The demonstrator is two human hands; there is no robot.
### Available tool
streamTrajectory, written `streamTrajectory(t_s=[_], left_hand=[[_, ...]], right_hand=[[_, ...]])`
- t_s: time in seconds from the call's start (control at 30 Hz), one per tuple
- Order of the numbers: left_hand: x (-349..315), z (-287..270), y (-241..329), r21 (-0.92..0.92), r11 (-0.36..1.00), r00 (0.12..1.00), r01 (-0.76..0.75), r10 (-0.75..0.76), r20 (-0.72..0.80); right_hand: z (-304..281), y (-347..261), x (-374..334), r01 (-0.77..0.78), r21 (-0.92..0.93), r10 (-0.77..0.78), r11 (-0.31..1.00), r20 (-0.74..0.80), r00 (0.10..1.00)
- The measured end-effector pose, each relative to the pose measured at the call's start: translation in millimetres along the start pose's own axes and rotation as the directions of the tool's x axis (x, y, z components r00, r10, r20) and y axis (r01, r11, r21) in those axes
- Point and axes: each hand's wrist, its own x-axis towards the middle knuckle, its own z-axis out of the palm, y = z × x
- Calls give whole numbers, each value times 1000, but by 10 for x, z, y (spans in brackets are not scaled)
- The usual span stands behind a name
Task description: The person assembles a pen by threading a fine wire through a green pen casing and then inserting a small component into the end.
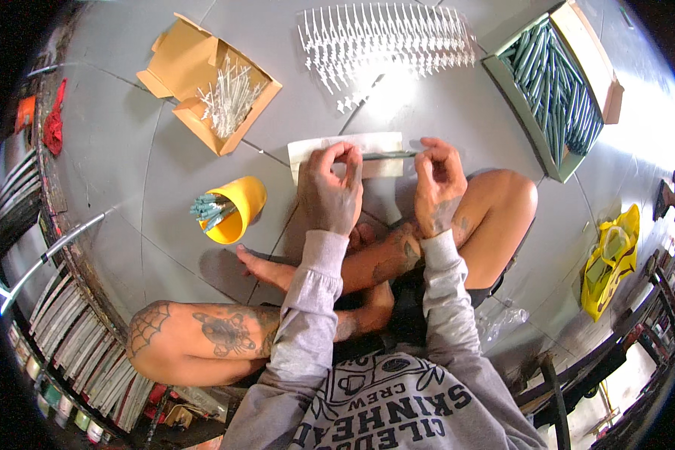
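Note:
Between my two hands stretches a slim, dark green, pen-like tube (388,155), held level above a pale sheet of paper or card (345,142) on the floor. My left hand (331,184) pinches its left end between thumb and fingers. At its right end, my right hand (438,184) has thumb and forefinger closed, and the other fingers curl. The fingers hide both tips of the tube. To the left, a yellow cup (253,196) lies on its side, with several thin dark green tubes (213,210) poking out of its mouth.
An open cardboard box (184,56) at the far left holds thin white sticks (232,96). Rows of small white pieces (382,37) lie ahead. A box (553,161) at the far right is full of dark green tubes (551,86). A yellow bag (611,262) lies right.

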Motion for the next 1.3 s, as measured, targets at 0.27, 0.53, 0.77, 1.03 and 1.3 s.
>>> streamTrajectory(t_s=[0.27, 0.53, 0.77, 1.03, 1.3], left_hand=[[151, 66, -5, -135, 989, 998, 54, -52, 20], [154, 35, -42, -226, 959, 984, 169, -150, 98], [139, 7, -19, -204, 967, 985, 151, -131, 111], [150, -32, -87, -242, 954, 980, 175, -145, 136], [108, -33, -76, -296, 952, 996, 80, -68, 50]], right_hand=[[-33, 105, 177, -102, 111, 87, 989, 134, 987], [-47, 115, 136, -137, 110, 122, 984, 133, 984], [-48, 110, 131, -180, 134, 162, 974, 138, 977], [-84, 166, 142, 5, 21, -7, 1000, 112, 994], [-70, 136, 129, -41, 55, 36, 998, 100, 994]])
